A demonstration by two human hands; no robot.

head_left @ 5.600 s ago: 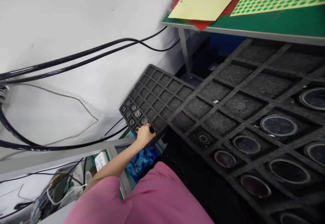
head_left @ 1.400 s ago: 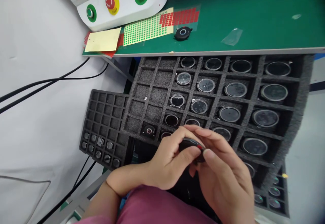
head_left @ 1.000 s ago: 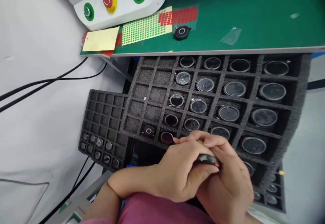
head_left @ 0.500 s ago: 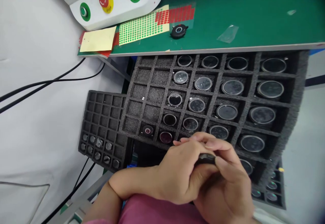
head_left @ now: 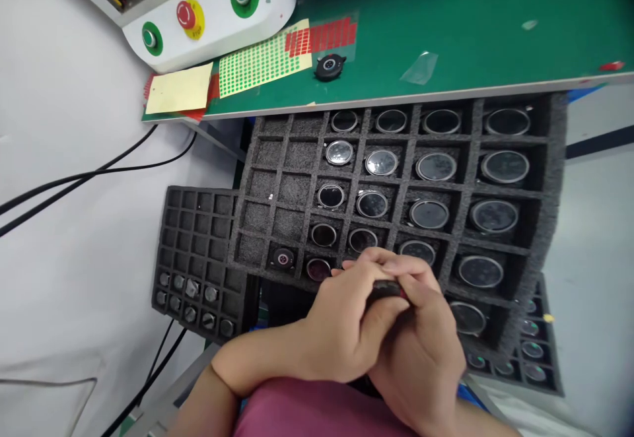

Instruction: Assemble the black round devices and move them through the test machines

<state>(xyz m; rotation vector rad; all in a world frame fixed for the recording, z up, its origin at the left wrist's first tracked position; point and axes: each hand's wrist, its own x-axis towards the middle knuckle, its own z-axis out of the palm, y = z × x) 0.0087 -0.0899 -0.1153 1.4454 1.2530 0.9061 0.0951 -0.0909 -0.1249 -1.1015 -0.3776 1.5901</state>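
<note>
Head view: I see left hand point(head_left: 341, 331), right hand point(head_left: 421, 358) both pinching black watch case point(head_left: 384, 288); foam tray point(head_left: 547, 186) looks mostly filled.

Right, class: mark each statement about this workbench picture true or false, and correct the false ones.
1. The left hand and the right hand grip one small black round part between them. True.
2. The green bench has no round part on it. False: a black disc lies on the green bench by the sticker sheet.
3. Every compartment of the large foam tray is filled. False: several at the left of the large foam tray are empty.
4. On the white control box, the red button sits between two green ones. True.
</note>
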